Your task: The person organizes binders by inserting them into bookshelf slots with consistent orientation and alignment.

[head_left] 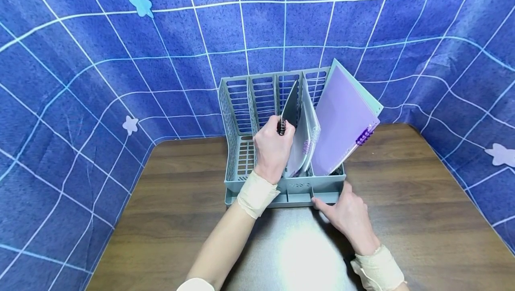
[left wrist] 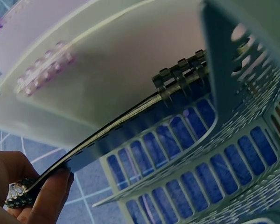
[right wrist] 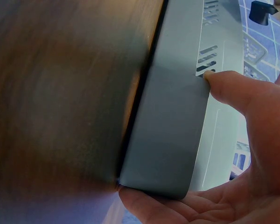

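My left hand (head_left: pixel 273 148) pinches a loose-leaf notebook with a black cover (head_left: pixel 290 103) and black rings by its near upper corner. In the left wrist view, thumb and fingers clasp the notebook (left wrist: pixel 116 122) at one end of its ringed edge. It stands tilted in the grey-green file rack (head_left: pixel 237 180), beside translucent notebooks (head_left: pixel 307 134) with pale pink rings. My right hand (head_left: pixel 352 212) grips the rack's front right corner, its thumb on the front tray's edge and its fingers along the side. The right wrist view shows that corner of the rack (right wrist: pixel 165 126) between thumb and fingers.
A purple notebook (head_left: pixel 342 116) with purple rings leans right in the rightmost slot, a mint-green one (head_left: pixel 368 96) behind it. A shallow divided tray (head_left: pixel 299 198) runs along the rack's front. The wooden table (head_left: pixel 181 219) meets a blue gridded curtain (head_left: pixel 169 81) behind and at both sides.
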Motion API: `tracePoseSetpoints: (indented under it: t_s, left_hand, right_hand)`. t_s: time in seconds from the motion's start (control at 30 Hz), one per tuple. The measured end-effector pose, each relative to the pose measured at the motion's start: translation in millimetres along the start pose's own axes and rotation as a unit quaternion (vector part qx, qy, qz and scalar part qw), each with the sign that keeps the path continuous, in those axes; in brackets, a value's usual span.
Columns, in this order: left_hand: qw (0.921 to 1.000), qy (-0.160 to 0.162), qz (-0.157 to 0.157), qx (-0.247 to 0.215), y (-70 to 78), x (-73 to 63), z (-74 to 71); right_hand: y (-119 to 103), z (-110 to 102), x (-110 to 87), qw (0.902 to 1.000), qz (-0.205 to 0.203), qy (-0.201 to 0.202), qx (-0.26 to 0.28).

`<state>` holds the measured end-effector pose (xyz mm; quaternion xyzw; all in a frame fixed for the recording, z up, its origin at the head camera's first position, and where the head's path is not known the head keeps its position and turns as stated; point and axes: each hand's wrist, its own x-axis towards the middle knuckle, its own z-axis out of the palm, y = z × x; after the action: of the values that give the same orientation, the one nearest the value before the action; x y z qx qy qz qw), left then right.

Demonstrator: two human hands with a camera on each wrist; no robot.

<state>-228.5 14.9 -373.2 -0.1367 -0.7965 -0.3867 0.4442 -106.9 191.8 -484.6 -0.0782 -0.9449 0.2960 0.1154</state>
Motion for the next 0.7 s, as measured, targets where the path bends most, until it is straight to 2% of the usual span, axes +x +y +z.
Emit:
tracePoseSetpoints:
  t_s: [0.43,0.7]
  left_hand:
    - [0.9976,-0.044,-0.029,0.045,-12.6,-22.7,10.3]
    - [0.9967,-0.067,-0.026,0.039,-12.4,-28.7,13.0]
  right_hand:
    - [0.2,1.0,-1.0,1.0000,-0.002,0.000,-0.003]
    - [-0.3,0.6,-1.0,0.9999,-0.004,0.009,-0.001]
